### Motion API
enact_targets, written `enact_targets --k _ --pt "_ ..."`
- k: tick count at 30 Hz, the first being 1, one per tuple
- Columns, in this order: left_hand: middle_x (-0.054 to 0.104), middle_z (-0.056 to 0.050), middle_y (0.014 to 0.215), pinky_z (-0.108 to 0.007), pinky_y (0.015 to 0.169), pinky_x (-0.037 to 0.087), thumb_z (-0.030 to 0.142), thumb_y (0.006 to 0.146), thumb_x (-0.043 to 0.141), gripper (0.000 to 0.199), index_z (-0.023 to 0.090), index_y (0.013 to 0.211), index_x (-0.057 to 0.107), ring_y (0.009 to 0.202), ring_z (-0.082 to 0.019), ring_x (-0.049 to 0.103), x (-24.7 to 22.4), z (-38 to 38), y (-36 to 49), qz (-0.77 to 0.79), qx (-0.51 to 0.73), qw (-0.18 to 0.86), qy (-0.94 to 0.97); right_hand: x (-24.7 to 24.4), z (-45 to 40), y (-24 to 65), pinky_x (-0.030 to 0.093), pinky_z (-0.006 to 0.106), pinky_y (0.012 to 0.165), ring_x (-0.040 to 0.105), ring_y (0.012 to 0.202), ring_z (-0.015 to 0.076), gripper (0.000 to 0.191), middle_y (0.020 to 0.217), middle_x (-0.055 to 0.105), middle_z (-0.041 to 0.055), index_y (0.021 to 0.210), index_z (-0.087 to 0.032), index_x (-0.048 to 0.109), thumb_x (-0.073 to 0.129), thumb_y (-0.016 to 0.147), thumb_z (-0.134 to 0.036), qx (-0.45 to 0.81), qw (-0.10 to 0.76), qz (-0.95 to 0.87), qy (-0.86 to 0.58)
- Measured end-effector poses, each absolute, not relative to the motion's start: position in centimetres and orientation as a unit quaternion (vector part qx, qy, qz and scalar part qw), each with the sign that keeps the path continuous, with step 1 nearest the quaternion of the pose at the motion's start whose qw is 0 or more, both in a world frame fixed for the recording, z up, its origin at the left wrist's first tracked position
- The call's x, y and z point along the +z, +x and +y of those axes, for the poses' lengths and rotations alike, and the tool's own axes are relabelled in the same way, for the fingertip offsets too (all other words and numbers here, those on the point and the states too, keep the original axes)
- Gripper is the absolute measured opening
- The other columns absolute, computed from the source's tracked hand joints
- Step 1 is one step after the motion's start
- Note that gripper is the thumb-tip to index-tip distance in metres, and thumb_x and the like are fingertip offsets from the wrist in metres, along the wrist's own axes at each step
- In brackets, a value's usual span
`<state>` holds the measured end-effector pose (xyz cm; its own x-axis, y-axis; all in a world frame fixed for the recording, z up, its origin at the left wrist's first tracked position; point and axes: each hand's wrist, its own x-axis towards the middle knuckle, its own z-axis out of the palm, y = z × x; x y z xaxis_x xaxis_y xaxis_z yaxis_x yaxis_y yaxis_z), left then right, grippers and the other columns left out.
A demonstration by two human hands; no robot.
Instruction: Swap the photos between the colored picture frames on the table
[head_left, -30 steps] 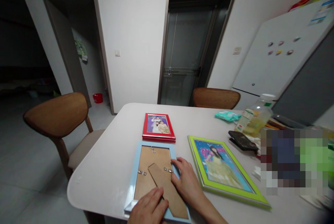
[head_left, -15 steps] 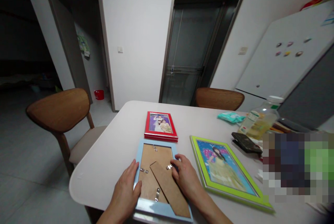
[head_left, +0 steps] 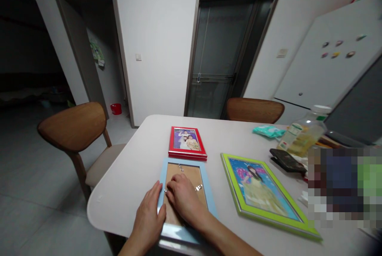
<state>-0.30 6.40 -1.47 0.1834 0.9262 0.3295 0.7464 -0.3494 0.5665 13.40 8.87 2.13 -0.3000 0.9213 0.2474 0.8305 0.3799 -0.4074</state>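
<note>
- Change: the person's right hand has shifted from the right rail to the small silver metal clip on the left. Left hand still braces the left rail. Looks like the work is now at that clip (my read).
- Right fingers: curled, tips down at the left clip; can't tell if they pinch it or just press.
- Left fingers: extended along the rail, thumb near its inner edge; not clenched.
- Location: light-blue rectangular picture frame lies on the white round-cornered table, near side, just nearer than the stacked red rectangular photo frames and left of the lime-green rectangular photo frame.
- Orientation: blue frame is back up, brown flat board showing. Long axis runs near to far, near end slightly right.
- Small silver right clip is uncovered; the right hand and forearm hide much of the board's near part.
</note>
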Motion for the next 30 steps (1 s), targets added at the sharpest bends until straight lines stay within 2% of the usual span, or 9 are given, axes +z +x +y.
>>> enact_targets --k 7,12,15,17,23,27,30 --pt "0.045 -0.012 0.123 -0.037 0.096 0.034 0.011 0.071 0.038 0.048 0.01 0.118 0.041 0.113 -0.02 0.041 -1.7 6.4 -0.3 0.55 0.315 0.14 0.761 1.1 9.7 13.4 0.034 0.024 0.072 0.047 0.078 0.0157 0.015 0.079 0.055 0.0057 0.07 -0.015 0.059 0.045 0.074 -0.017 0.086 0.236 -0.789 -0.56" --pt "0.045 -0.012 0.123 -0.037 0.096 0.034 0.013 0.07 0.04 0.048 0.01 0.118 0.042 0.113 -0.02 0.041 -2.0 6.5 -0.4 0.553 0.32 0.151 0.754 1.3 11.6 15.4 0.032 0.024 0.076 0.046 0.084 0.016 0.021 0.087 0.056 0.0065 0.087 -0.016 0.059 0.04 0.078 -0.02 0.056 0.233 -0.763 -0.601" --pt "0.045 -0.011 0.124 -0.037 0.096 0.033 0.013 0.071 0.039 0.048 0.011 0.118 0.042 0.114 -0.019 0.04 -2.0 6.5 -0.4 0.554 0.32 0.148 0.754 1.1 13.0 16.4 0.031 0.028 0.074 0.045 0.083 0.0187 0.022 0.088 0.055 0.0091 0.086 -0.014 0.06 0.039 0.078 -0.019 0.039 0.223 -0.742 -0.63" --pt "0.044 -0.011 0.125 -0.037 0.097 0.033 0.013 0.071 0.039 0.047 0.011 0.118 0.042 0.114 -0.019 0.04 -2.0 6.5 -0.4 0.555 0.318 0.144 0.755 0.8 13.5 16.7 0.03 0.029 0.071 0.044 0.083 0.0199 0.023 0.088 0.054 0.009 0.085 -0.016 0.061 0.039 0.077 -0.021 0.035 0.216 -0.735 -0.641" --pt "0.044 -0.012 0.124 -0.038 0.097 0.032 0.012 0.07 0.039 0.047 0.01 0.117 0.043 0.114 -0.02 0.04 -2.0 6.5 -0.4 0.554 0.323 0.15 0.752 0.6 13.7 16.4 0.03 0.03 0.071 0.042 0.087 0.0205 0.027 0.093 0.053 0.007 0.098 -0.023 0.058 0.039 0.078 -0.024 0.039 0.206 -0.727 -0.653" --pt "0.045 -0.013 0.123 -0.038 0.097 0.032 0.013 0.07 0.04 0.047 0.009 0.117 0.043 0.113 -0.021 0.041 -1.9 6.4 -0.4 0.554 0.341 0.165 0.741 1.9 12.0 17.0 0.03 0.03 0.079 0.042 0.094 0.0197 0.04 0.102 0.052 0.0074 0.114 -0.021 0.046 0.044 0.075 -0.024 0.064 0.206 -0.75 -0.625" --pt "0.046 -0.012 0.123 -0.037 0.097 0.032 0.014 0.069 0.042 0.048 0.01 0.116 0.044 0.113 -0.02 0.041 -1.8 6.4 -0.4 0.552 0.356 0.181 0.732 3.2 9.2 18.1 0.029 0.027 0.086 0.041 0.101 0.018 0.044 0.111 0.049 0.0061 0.111 -0.021 0.049 0.053 0.067 -0.023 0.157 0.196 -0.817 -0.519"
